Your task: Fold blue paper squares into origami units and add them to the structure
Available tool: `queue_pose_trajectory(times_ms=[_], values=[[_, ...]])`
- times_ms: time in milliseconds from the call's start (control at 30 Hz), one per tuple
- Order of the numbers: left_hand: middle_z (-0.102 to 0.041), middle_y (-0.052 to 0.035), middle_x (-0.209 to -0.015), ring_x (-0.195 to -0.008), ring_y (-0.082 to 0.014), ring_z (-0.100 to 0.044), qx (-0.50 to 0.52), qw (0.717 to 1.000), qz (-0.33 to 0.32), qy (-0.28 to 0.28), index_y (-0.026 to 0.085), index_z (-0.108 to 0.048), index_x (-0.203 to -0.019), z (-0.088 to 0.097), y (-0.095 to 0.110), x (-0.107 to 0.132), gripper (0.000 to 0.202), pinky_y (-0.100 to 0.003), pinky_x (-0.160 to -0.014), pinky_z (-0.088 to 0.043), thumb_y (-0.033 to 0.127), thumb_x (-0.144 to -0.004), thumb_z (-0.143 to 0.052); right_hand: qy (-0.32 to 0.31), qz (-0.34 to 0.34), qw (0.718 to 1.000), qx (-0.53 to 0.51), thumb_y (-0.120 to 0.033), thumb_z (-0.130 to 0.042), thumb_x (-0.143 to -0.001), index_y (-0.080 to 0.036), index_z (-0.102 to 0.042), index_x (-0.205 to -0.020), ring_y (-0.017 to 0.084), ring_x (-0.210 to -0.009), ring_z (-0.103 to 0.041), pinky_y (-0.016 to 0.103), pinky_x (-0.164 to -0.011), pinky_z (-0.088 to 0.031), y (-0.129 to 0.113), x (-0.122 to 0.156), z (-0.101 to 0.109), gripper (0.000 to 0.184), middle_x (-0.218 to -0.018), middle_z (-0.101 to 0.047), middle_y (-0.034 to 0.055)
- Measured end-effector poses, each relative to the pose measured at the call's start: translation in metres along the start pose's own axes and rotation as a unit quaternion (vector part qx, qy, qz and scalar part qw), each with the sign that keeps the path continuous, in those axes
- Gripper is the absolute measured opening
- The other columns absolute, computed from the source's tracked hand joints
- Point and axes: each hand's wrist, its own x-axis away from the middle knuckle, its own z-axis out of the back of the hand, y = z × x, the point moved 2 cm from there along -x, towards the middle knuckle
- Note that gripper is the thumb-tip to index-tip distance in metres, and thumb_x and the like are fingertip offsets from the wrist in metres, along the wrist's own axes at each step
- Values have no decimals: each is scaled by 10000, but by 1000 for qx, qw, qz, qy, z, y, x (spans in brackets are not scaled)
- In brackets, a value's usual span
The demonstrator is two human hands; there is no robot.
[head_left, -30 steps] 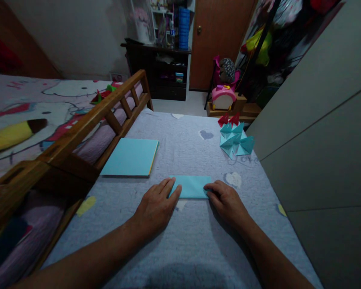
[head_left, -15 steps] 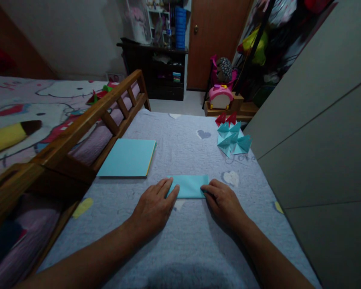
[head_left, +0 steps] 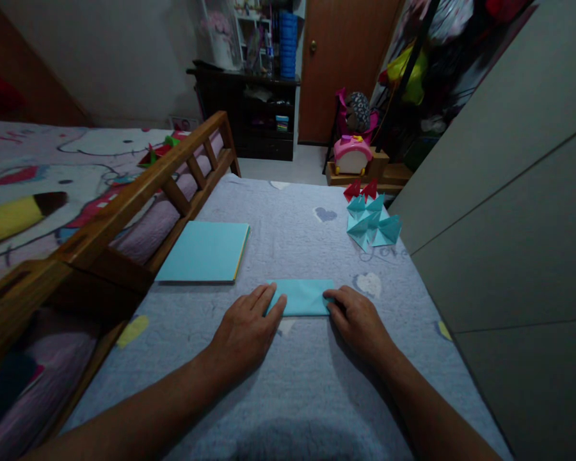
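A light-blue sheet of paper (head_left: pixel 303 297), folded into a flat oblong, lies on the bedspread in front of me. My left hand (head_left: pixel 244 325) rests over its left end, fingers stretched out and pressing it down, the thumb near the lower edge. At the right end, my right hand (head_left: pixel 358 318) pinches the paper's edge between thumb and curled forefinger. Farther left lies a stack of square paper (head_left: pixel 206 251) with a light-blue sheet on top. Several light-blue folded paper figures (head_left: pixel 372 221) stand at the far right, with red folded paper figures (head_left: pixel 360 189) just behind them.
A wooden bed rail (head_left: pixel 139 186) runs along the left side, with another bed (head_left: pixel 91 150) beyond it. A pale cabinet (head_left: pixel 518 192) borders the right. Past the bed's far end are a dark shelf unit (head_left: pixel 249 115) and a pink toy case (head_left: pixel 352 155).
My right hand has shifted slightly to the right along the folded paper's end. The left hand and the paper have stayed in place.
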Motion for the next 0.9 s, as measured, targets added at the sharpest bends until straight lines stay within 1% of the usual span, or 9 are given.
queue_pose_trajectory(times_ms=[200,333,500,567,667,733,833,900], values=[[-637,-226,-1325,-1193,-365,-628,-14,1000,2,-8,136,-624,-1277,-1,0,1,387,-487,-890,-580,90,-897,-566,10,0,1000,-5,-153,-520,-922,-191,-706,-1076,227,-892,-670,360,-838,-507,1,0,0,244,-948,-712,91],[-635,-239,-1321,-1191,-371,-629,-10,1000,-2,-9,120,-626,-1272,0,1,1,385,-497,-893,-578,76,-895,-560,6,-5,1000,-6,-143,-527,-916,-180,-713,-1077,223,-888,-669,351,-835,-506,0,-1,0,249,-947,-713,91],[-636,-233,-1319,-1190,-361,-625,-17,1000,-4,-3,130,-624,-1269,-1,0,1,371,-476,-891,-569,94,-905,-560,7,-5,1000,22,-139,-529,-922,-175,-724,-1071,219,-862,-651,343,-813,-500,-2,0,-2,247,-907,-670,78],[-629,-220,-1331,-1204,-352,-614,-17,1000,-2,-7,153,-613,-1287,-1,0,1,364,-465,-905,-558,142,-925,-571,14,-6,999,37,-141,-530,-926,-183,-725,-1071,214,-854,-637,337,-806,-499,-3,1,-3,246,-922,-648,77],[-591,-204,-1384,-1243,-364,-583,-4,1000,-1,-22,220,-562,-1365,1,1,2,437,-476,-930,-536,299,-941,-632,27,2,998,65,-137,-530,-931,-179,-732,-1043,220,-871,-602,337,-805,-490,-8,2,-3,235,-939,-622,89],[-565,-190,-1419,-1267,-379,-560,9,999,0,-41,272,-525,-1410,3,1,2,538,-487,-950,-516,400,-913,-685,37,20,994,102,-131,-543,-928,-180,-736,-1006,239,-913,-570,355,-824,-472,-13,3,-2,214,-993,-631,104],[-547,-161,-1452,-1297,-390,-531,21,997,7,-80,326,-508,-1428,6,1,0,629,-488,-986,-482,486,-863,-734,49,60,984,161,-110,-571,-915,-181,-734,-963,247,-935,-532,375,-841,-431,-18,3,-2,184,-1116,-661,104],[-529,-156,-1475,-1318,-401,-511,25,994,9,-106,335,-509,-1430,8,1,-1,646,-490,-1005,-460,520,-853,-734,41,85,978,188,-98,-579,-914,-176,-730,-953,236,-907,-522,366,-823,-405,-19,3,-2,174,-1102,-684,92]])
